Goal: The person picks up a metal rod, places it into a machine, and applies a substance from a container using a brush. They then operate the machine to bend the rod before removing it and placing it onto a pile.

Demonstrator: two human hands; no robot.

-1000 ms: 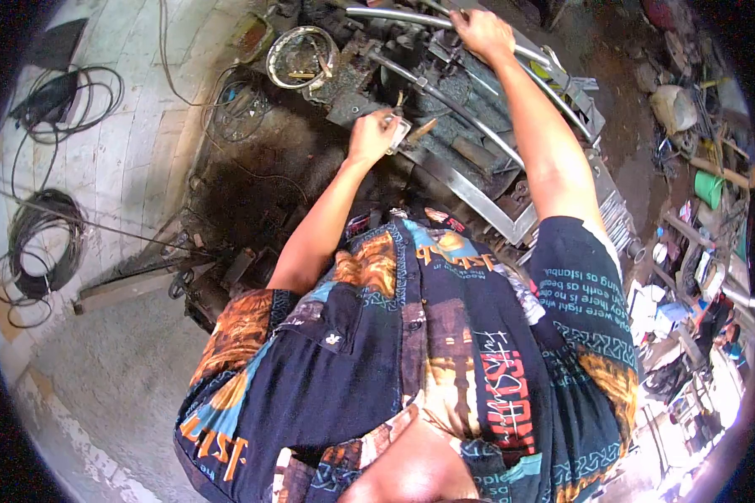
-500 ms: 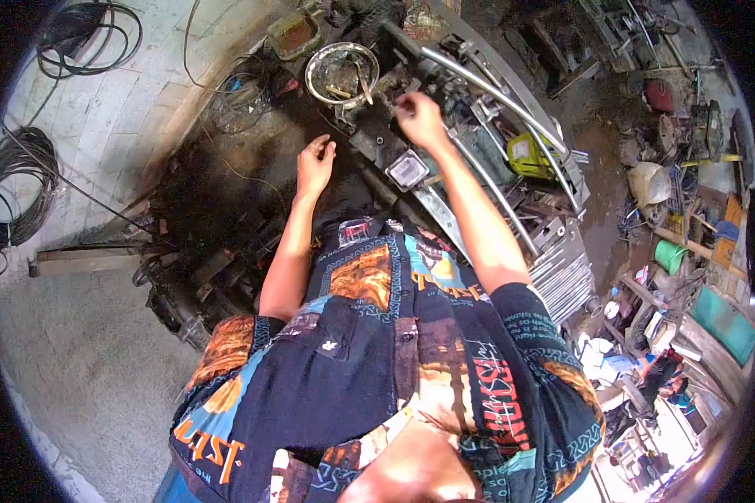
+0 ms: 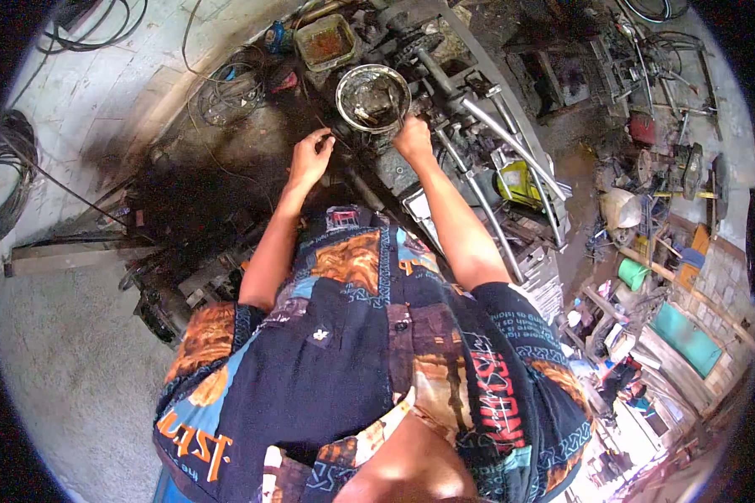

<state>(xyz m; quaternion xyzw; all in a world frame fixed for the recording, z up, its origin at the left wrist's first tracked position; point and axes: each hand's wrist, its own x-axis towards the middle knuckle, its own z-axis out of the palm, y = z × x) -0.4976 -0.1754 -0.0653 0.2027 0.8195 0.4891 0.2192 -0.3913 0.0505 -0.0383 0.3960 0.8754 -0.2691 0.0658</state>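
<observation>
My left hand (image 3: 310, 157) is held over the dark, greasy machine, fingers curled with thumb and forefinger close together in a pinch. Any small item there is too dark to make out. My right hand (image 3: 413, 139) is closed in a fist at the lower right edge of a round metal basin (image 3: 341, 99), above the machine's metal parts; whatever lies inside the fist is hidden. Dirty tools or scraps rest in the basin. Just below my right hand, partly behind the forearm, lies a pale rectangular piece (image 3: 416, 206).
A square tub (image 3: 300, 44) of brownish contents stands behind the basin. Long metal bars (image 3: 512, 144) and a yellow container (image 3: 518, 183) are on the right. Coiled cables (image 3: 231, 96) lie at left. A green bucket (image 3: 634, 273) and clutter fill the far right.
My right hand has come down beside the basin and closed into a fist. My left hand has shifted slightly, fingers still curled. The whole view has tilted a little.
</observation>
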